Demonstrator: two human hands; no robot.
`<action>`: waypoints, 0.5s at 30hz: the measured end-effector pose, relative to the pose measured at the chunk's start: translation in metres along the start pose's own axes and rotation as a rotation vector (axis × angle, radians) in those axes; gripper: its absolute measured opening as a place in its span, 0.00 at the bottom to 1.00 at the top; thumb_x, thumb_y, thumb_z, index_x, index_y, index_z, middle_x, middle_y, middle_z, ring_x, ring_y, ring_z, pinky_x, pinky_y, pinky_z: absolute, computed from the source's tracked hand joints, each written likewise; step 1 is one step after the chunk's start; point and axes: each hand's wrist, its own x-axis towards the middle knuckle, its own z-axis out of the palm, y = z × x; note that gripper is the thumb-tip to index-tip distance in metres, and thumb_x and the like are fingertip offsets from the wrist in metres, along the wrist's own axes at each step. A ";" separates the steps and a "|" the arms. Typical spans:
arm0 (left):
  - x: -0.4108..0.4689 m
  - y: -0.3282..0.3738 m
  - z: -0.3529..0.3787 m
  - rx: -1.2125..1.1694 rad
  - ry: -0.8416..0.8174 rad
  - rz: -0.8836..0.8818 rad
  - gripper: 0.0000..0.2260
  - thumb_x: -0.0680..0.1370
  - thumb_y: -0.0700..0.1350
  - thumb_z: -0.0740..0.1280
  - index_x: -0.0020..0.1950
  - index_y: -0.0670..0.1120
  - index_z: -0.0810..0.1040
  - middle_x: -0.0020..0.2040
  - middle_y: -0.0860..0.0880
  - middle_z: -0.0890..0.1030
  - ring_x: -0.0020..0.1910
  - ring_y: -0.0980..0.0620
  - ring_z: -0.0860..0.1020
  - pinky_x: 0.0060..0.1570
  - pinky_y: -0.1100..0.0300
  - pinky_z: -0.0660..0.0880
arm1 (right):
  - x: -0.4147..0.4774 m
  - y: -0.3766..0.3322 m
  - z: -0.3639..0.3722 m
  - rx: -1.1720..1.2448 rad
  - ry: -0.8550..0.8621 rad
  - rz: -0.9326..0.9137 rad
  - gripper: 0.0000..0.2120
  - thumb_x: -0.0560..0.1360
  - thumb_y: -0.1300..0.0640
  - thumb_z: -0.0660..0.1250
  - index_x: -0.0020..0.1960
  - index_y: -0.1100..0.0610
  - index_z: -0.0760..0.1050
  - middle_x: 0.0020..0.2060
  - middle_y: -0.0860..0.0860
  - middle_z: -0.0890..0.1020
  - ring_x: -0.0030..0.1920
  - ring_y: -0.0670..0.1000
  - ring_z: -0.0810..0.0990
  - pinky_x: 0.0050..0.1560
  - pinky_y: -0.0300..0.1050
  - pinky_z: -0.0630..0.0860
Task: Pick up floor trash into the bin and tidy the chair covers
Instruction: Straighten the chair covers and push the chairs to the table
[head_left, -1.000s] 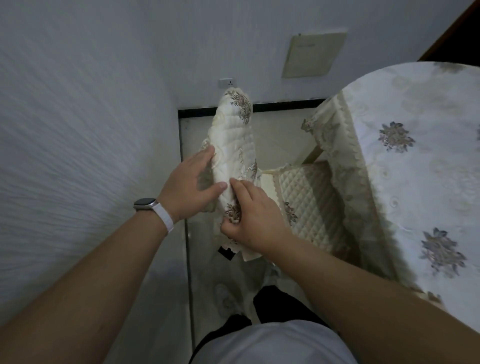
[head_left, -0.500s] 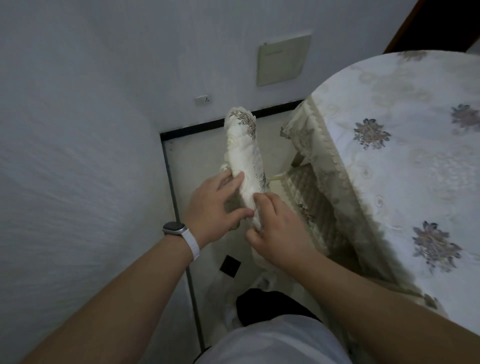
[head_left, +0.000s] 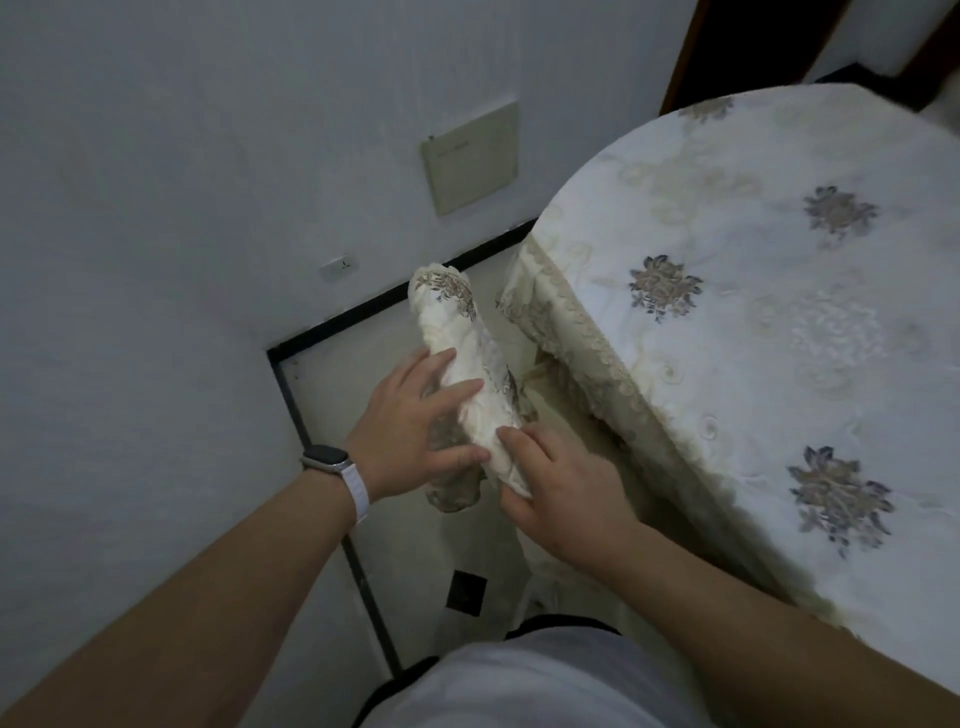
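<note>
A cream quilted chair cover (head_left: 457, 332) with brown flower embroidery sits over a narrow chair back, seen edge-on between the wall and the table. My left hand (head_left: 400, 431) lies against its left side with fingers spread and nearly straight, the thumb low on the fabric. On the right side, my right hand (head_left: 561, 493) grips the cover's lower end, fingers curled round the edge. The chair's seat is hidden behind the tablecloth's fringe. No trash or bin is in view.
A round table with a white flowered tablecloth (head_left: 753, 312) stands close on the right. The white wall (head_left: 130, 260) is tight on the left, with a socket (head_left: 340, 267) and a beige panel (head_left: 470, 156). A pale floor strip with a dark tile (head_left: 466, 592) runs below.
Both hands have slid lower along the cover. My view has turned, so the quilted seat cushion seen earlier is now hidden behind the tablecloth.
</note>
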 end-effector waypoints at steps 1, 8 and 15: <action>0.008 -0.001 0.000 0.006 -0.015 0.022 0.35 0.70 0.74 0.61 0.71 0.56 0.73 0.76 0.44 0.66 0.76 0.39 0.59 0.71 0.39 0.62 | 0.000 0.005 -0.002 -0.001 -0.009 0.015 0.21 0.74 0.43 0.62 0.61 0.53 0.78 0.50 0.48 0.80 0.42 0.50 0.79 0.29 0.41 0.72; 0.061 -0.014 0.003 -0.032 -0.008 0.272 0.27 0.75 0.65 0.65 0.68 0.52 0.76 0.70 0.45 0.74 0.71 0.40 0.69 0.64 0.40 0.70 | -0.010 0.043 -0.009 -0.072 -0.015 0.201 0.19 0.70 0.46 0.68 0.58 0.51 0.78 0.50 0.48 0.81 0.42 0.52 0.80 0.28 0.43 0.74; 0.125 -0.031 0.017 -0.084 0.004 0.552 0.26 0.73 0.64 0.68 0.63 0.47 0.81 0.60 0.45 0.80 0.62 0.42 0.74 0.62 0.42 0.70 | -0.015 0.047 -0.013 -0.167 0.056 0.397 0.18 0.67 0.50 0.74 0.55 0.54 0.81 0.47 0.49 0.82 0.41 0.52 0.80 0.32 0.43 0.76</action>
